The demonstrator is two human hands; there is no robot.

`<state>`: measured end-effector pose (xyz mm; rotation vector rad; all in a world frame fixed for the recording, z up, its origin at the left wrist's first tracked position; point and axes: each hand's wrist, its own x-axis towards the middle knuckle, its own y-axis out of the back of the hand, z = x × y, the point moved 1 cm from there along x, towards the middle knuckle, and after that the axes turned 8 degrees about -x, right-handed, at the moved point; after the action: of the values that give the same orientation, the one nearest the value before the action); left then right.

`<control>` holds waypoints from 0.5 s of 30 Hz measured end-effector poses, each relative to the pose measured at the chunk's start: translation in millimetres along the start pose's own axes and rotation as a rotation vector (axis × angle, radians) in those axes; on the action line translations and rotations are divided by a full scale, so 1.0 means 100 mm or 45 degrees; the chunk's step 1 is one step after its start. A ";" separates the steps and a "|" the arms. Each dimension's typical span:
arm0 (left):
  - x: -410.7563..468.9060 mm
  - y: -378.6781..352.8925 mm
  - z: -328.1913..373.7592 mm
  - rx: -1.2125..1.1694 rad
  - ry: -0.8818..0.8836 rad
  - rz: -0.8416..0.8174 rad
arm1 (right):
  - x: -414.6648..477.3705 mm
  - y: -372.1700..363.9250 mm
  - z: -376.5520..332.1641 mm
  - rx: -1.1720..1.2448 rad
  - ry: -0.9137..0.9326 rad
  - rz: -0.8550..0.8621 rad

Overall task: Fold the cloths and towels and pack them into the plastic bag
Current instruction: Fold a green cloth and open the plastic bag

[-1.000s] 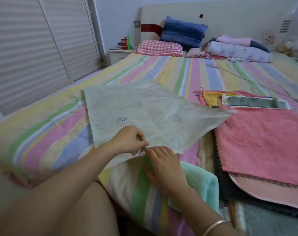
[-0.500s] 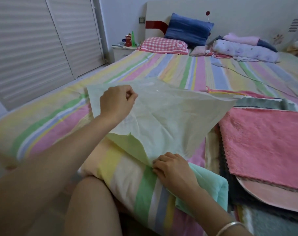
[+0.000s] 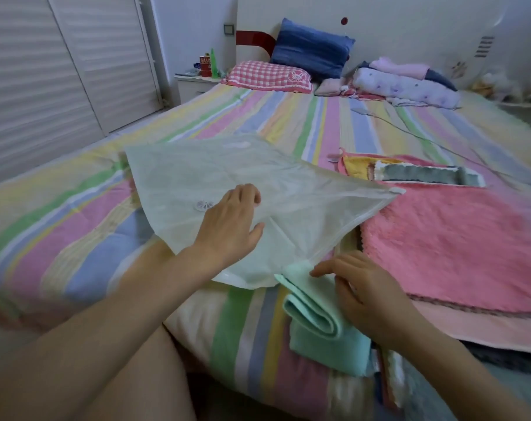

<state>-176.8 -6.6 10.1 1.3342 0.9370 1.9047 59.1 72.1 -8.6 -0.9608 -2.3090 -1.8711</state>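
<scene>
Step in hand, as judged from the layout: loading the first folded towel into the plastic bag [image 3: 288,189]. The bag lies flat on the striped bed [image 3: 76,226], its mouth edge running diagonally from the near corner to the far right corner, where it overlaps the pink towel [image 3: 455,238]. The left hand [image 3: 231,226] rests on top of the bag beside the round valve [image 3: 203,205], fingers relaxed and spread, gripping nothing. The right hand [image 3: 364,290] lies on the folded green towel [image 3: 319,326], fingers nearly straight and pointing at the bag mouth, not curled round the cloth; the towel's far end touches the near corner of the bag. To do the step well, lift only the upper layer of the mouth with the left hand, hold the opening wide, and slide the towel in fold-first and flat so it does not unroll; seat it against the closed end away from the valve. Limits of view: the picture is motion-blurred, so it cannot be told whether the mouth is parted or sealed. The cloths under the pink towel show only as edges, so their count is unknown. The grey and yellow cloths [image 3: 425,174] beyond are partly covered.
</scene>
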 end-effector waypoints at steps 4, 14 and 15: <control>-0.04 0.03 0.14 0.323 -0.309 0.060 | -0.24 0.15 0.07 0.082 -0.040 -0.500; -0.19 -0.08 -0.03 0.242 -0.347 -0.253 | -0.16 -0.06 0.11 0.002 -0.367 -0.102; -0.20 -0.06 -0.03 0.227 -0.327 -0.223 | -0.12 -0.04 0.08 0.143 -0.422 -0.097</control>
<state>-173.0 -19.5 -5.6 1.5044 1.0710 1.5054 69.7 73.8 -18.6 -1.2691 -2.6346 -1.6935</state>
